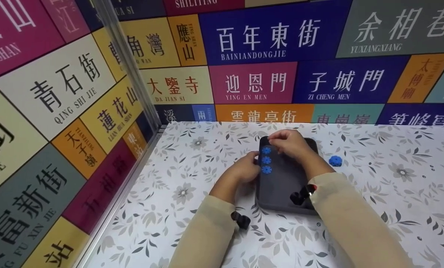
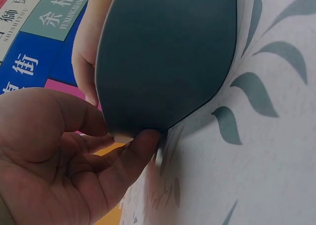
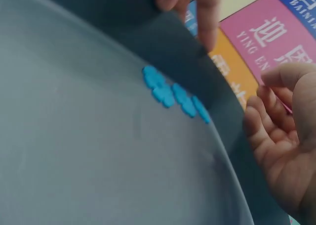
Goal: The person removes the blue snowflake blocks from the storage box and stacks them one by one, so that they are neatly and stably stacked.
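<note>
Near the middle, the left hand (image 1: 244,168) grips a tray (image 1: 279,186) with blue flowers (image 1: 266,160); I can't tell if the right hand (image 1: 291,143) pinches anything.

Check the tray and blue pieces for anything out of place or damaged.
Only the blue pile stands out: it lies on the table right of the tray, apart from the row inside. No damage shows.

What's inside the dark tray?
Three blue flower-shaped pieces line the left side of the dark tray. The right hand and forearm cover its upper right area; anything beneath them can't be seen.
</note>
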A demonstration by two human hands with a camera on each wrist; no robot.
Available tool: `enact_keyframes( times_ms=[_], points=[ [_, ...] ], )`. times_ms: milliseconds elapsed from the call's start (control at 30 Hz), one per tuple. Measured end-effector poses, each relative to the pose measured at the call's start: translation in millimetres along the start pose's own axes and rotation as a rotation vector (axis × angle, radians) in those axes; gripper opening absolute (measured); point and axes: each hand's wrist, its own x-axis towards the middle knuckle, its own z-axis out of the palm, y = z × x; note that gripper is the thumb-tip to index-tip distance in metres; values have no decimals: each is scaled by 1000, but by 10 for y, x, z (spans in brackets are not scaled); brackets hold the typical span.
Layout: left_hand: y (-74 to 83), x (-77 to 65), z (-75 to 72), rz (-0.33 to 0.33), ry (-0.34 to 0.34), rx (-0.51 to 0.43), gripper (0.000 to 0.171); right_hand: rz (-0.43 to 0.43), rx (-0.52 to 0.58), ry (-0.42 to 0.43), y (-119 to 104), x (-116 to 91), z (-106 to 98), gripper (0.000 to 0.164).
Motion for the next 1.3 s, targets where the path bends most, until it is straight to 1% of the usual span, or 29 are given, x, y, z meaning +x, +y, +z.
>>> enact_keyframes(
  times_ms=[67,167,267,433,600,800,900,1100,1300],
  points=[
    [-2,3,-3,-3,-4,-1,66,3,-21,-68,30,3,23,31],
    [-2,6,-10,-10,-12,1,66,33,-51,-172,70,-14,31,31],
    [-2,9,-17,-19,-16,0,66,51,-70,-257,106,-34,12,33],
    [-5,13,-26,-18,-16,3,67,72,-99,-344,148,-41,-27,36],
    [-6,20,-26,-14,-9,12,68,82,-193,-409,147,-33,-39,36],
    [1,19,-26,-17,-9,2,67,38,-365,-452,119,-28,-21,35],
    [0,20,-24,-20,-16,-7,67,16,-421,-464,95,-33,-11,34],
    [-6,15,-13,-8,-18,1,66,-25,-463,-488,92,-51,-5,34],
    [-5,-4,-3,3,-6,1,68,-50,-486,-473,103,-72,2,34]
  ],
)
